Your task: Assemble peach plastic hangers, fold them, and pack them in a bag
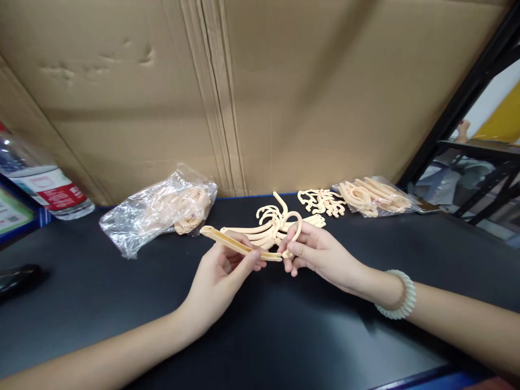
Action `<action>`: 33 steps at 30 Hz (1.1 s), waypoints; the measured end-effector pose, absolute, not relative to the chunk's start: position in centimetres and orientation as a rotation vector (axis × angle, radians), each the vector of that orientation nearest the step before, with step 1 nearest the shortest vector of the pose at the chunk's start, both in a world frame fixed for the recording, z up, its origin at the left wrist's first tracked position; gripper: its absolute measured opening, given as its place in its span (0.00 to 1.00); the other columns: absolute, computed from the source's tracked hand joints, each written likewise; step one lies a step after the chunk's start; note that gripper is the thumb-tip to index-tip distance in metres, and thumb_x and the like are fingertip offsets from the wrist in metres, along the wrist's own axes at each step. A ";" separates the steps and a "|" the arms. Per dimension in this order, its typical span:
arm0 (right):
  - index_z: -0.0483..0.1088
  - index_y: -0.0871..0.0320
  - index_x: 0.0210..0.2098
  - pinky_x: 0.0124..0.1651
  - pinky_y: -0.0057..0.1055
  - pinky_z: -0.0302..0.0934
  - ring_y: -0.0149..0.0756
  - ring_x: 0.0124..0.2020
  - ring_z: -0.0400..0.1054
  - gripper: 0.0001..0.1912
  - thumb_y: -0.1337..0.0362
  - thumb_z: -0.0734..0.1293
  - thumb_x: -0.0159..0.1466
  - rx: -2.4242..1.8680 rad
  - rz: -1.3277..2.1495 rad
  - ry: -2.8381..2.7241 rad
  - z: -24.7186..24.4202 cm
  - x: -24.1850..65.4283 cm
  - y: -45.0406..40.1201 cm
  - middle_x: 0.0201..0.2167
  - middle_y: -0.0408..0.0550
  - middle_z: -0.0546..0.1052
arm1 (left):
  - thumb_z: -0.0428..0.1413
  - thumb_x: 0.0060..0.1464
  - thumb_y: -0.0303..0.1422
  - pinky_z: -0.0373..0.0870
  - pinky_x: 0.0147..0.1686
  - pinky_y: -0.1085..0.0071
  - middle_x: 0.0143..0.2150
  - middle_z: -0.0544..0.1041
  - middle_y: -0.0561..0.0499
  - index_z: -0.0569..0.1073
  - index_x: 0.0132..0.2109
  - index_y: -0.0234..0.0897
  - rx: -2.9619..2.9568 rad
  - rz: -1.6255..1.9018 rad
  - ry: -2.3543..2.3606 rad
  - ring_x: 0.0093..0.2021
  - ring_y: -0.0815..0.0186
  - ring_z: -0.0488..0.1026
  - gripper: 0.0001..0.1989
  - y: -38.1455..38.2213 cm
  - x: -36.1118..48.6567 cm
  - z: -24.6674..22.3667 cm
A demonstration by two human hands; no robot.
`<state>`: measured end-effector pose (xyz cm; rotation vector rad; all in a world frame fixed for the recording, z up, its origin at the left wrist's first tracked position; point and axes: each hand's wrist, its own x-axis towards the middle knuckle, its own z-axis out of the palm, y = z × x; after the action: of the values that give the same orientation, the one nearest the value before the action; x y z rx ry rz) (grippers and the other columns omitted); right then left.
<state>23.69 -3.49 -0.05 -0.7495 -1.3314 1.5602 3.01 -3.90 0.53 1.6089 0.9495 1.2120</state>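
Beige piece [232, 243], blurred red label [60, 196]

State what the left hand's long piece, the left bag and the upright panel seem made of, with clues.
Long piece: probably smooth, satin plastic; evenly beige with a moulded-looking channel.
Left bag: thin, glossy clear plastic film; crinkles and highlights.
Upright panel: matte brown cardboard, likely; creases and dents.

Bare hands [221, 276], bare forearms [459, 314], pale green bracelet [409, 295] — ribbed, ring-shaped — round right wrist [388, 287]
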 end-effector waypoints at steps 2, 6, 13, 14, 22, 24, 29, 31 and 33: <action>0.67 0.58 0.34 0.32 0.27 0.70 0.28 0.28 0.73 0.11 0.63 0.73 0.59 -0.762 1.548 -1.346 -0.1 23.7 -3.4 0.31 0.42 0.75 | 0.60 0.54 0.35 0.80 0.35 0.70 0.32 0.75 0.55 0.69 0.36 0.38 1.623 1.214 0.965 0.31 0.66 0.79 0.07 -3.9 3.0 0.5; 0.71 0.59 0.34 0.37 0.29 0.72 0.32 0.32 0.76 0.10 0.64 0.74 0.57 -0.807 1.549 -1.337 -0.2 23.8 -3.3 0.28 0.43 0.77 | 0.60 0.54 0.35 0.80 0.37 0.69 0.33 0.75 0.55 0.68 0.36 0.38 1.613 1.220 0.981 0.31 0.66 0.79 0.08 -3.8 3.0 0.4; 0.76 0.60 0.32 0.43 0.32 0.71 0.31 0.34 0.74 0.10 0.62 0.76 0.54 -0.839 1.593 -1.249 -0.5 23.8 -3.4 0.31 0.45 0.78 | 0.58 0.55 0.35 0.79 0.34 0.69 0.31 0.77 0.53 0.69 0.34 0.38 1.732 1.187 1.008 0.31 0.65 0.79 0.07 -3.9 3.0 0.6; 0.76 0.60 0.32 0.43 0.32 0.71 0.32 0.36 0.74 0.10 0.61 0.76 0.54 -0.840 1.613 -1.240 -0.4 23.7 -3.4 0.33 0.46 0.78 | 0.59 0.54 0.35 0.79 0.35 0.69 0.32 0.78 0.52 0.69 0.34 0.39 1.738 1.186 1.008 0.32 0.65 0.79 0.06 -4.0 3.0 0.7; 0.72 0.60 0.32 0.42 0.33 0.72 0.36 0.37 0.77 0.14 0.58 0.76 0.56 -0.881 1.668 -1.230 -0.4 23.7 -3.8 0.34 0.48 0.79 | 0.62 0.53 0.32 0.76 0.33 0.70 0.32 0.78 0.52 0.73 0.32 0.38 1.768 1.204 0.991 0.33 0.64 0.78 0.05 -4.0 2.8 0.3; 0.72 0.61 0.32 0.41 0.33 0.72 0.34 0.34 0.77 0.14 0.58 0.76 0.55 -0.878 1.659 -1.222 -0.6 23.7 -3.8 0.31 0.46 0.78 | 0.62 0.53 0.31 0.75 0.35 0.70 0.34 0.78 0.52 0.73 0.32 0.38 1.822 1.205 0.972 0.36 0.64 0.78 0.05 -4.1 2.6 0.0; 0.73 0.61 0.32 0.42 0.33 0.72 0.34 0.36 0.76 0.13 0.60 0.76 0.55 -0.879 1.658 -1.166 -0.7 23.6 -3.7 0.33 0.47 0.77 | 0.62 0.55 0.30 0.74 0.38 0.69 0.36 0.79 0.52 0.72 0.34 0.39 1.887 1.198 0.951 0.38 0.64 0.78 0.05 -4.2 2.4 -0.2; 0.73 0.60 0.31 0.41 0.31 0.72 0.32 0.35 0.75 0.12 0.62 0.77 0.53 -0.879 1.624 -1.123 -0.6 23.6 -3.7 0.33 0.44 0.76 | 0.62 0.55 0.31 0.73 0.38 0.68 0.36 0.79 0.51 0.71 0.34 0.39 1.868 1.198 0.959 0.37 0.63 0.77 0.05 -4.1 2.4 -0.2; 0.73 0.59 0.30 0.41 0.30 0.72 0.30 0.33 0.74 0.12 0.64 0.78 0.51 -0.889 1.579 -1.085 -0.6 23.6 -3.6 0.31 0.41 0.75 | 0.61 0.55 0.32 0.73 0.36 0.68 0.35 0.77 0.51 0.71 0.33 0.38 1.826 1.193 0.975 0.36 0.64 0.76 0.06 -4.0 2.5 -0.1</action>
<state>23.64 -3.58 -0.60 -0.8891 -1.0853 1.5786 2.50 -3.97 -0.14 1.8257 0.9754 1.1929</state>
